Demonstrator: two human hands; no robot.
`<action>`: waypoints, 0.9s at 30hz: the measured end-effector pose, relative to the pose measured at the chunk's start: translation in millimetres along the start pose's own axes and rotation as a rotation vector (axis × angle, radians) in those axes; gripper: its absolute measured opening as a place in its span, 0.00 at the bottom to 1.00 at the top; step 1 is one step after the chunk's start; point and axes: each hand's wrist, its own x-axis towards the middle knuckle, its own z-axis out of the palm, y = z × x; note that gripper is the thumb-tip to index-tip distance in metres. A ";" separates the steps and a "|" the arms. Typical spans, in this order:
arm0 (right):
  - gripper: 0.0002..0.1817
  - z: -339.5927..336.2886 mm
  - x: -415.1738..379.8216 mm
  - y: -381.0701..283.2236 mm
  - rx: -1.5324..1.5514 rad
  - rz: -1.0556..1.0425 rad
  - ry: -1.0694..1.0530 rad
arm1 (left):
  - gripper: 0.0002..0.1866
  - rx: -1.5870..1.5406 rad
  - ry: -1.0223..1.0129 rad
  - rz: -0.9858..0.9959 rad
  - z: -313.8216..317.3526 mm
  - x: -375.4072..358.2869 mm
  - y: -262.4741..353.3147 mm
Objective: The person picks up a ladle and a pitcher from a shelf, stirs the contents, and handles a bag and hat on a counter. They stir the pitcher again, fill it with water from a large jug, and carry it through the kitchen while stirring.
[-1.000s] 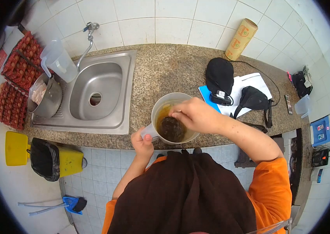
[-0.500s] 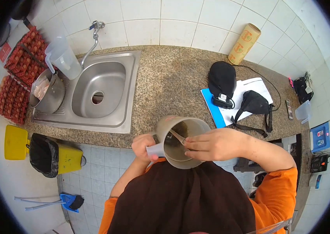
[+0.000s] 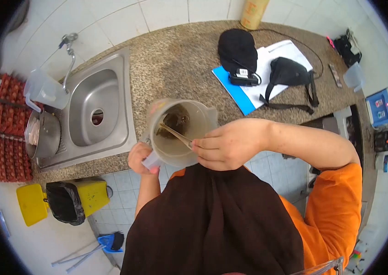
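A translucent plastic pitcher (image 3: 205, 120) with dark liquid at its bottom is at the counter's front edge, its mouth facing up toward the camera. My left hand (image 3: 141, 158) is wrapped round the pitcher's handle on its left side. The fingers of my right hand (image 3: 230, 145) pinch a thin pale utensil (image 3: 178, 136) at the pitcher's right rim. The far end of the utensil reaches down into the dark liquid, so its tip is hidden.
Left of the pitcher is a steel sink (image 3: 94, 98), with a pot (image 3: 49, 135), another pitcher (image 3: 45, 89) and egg trays (image 3: 13, 158) beyond. A black cap (image 3: 237, 49), papers and a black pouch (image 3: 289, 72) lie behind. A yellow bin (image 3: 92, 196) stands below.
The view has shifted, so the counter items appear higher and the sink farther left. The utensil now slants more toward the left inside the pitcher. Both hands keep their holds.
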 end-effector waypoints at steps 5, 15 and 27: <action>0.11 21.4 7.5 -15.3 -0.098 0.300 0.193 | 0.34 0.030 0.029 -0.003 2.3 -1.8 -0.6; 0.12 63.2 51.0 -5.5 0.063 1.042 0.669 | 0.30 0.133 -0.107 -0.072 20.0 -14.6 30.3; 0.04 72.3 57.2 6.9 0.652 1.423 1.230 | 0.21 0.100 -0.422 -0.125 48.8 -26.4 53.1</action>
